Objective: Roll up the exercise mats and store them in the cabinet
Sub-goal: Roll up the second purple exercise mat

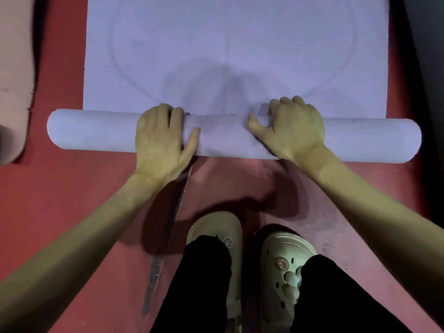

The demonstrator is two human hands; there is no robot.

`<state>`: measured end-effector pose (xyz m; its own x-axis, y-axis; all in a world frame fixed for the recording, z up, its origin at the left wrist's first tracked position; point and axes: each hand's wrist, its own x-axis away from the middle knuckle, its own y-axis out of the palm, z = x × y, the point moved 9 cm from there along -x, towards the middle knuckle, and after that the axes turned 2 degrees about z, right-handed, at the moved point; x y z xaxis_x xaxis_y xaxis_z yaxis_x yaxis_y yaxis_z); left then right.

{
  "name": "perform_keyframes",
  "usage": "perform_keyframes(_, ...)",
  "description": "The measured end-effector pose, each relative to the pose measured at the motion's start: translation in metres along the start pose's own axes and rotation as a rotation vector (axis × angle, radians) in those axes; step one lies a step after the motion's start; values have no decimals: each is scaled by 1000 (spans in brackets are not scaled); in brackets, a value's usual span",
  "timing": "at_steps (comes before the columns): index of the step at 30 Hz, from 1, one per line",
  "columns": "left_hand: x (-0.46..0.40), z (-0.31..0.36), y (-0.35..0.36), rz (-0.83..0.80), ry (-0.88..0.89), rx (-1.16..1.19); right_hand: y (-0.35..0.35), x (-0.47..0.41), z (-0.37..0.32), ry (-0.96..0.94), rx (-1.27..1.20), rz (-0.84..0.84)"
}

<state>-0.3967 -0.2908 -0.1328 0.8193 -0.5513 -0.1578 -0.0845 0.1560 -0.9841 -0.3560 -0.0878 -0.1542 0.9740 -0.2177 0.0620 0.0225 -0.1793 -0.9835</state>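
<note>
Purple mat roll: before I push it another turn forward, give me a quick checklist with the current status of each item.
1. Left hand on the purple mat roll: ok, fingers curled over its top.
2. Right hand on the roll: ok, fingers curled over the far side.
3. Hands balanced about the middle: ok, one each side of centre.
4. Roll ends even: cannot tell; the roll's ends look wider than the flat part.
5. Flat part of the mat ahead lies smooth: ok, no folds visible.
6. Clogs clear of the roll: ok, behind it on the red floor.
</note>
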Motion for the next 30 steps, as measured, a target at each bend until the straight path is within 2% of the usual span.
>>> perform_keyframes(3,-16,-7,5,24,-60,-52,-2,1,-1,-30,-12,50)
perform_keyframes(7,-40,-9,7,25,-62,-43,-18,6,4,-25,-58,208)
perform_keyframes(13,-64,-18,13,-20,-114,6,-13,15,5,-50,125,302)
perform_keyframes(17,-53,-10,3,92,-21,39,-15,-16,8,-38,80,275)
perform_keyframes(20,-48,-6,10,88,44,-23,-15,-35,10,-57,41,210)
perform_keyframes(24,-63,-11,15,98,19,-56,-14,-37,13,-37,54,220)
perform_keyframes(30,-106,-13,20,-52,35,-23,-23,-17,14,-134,55,307)
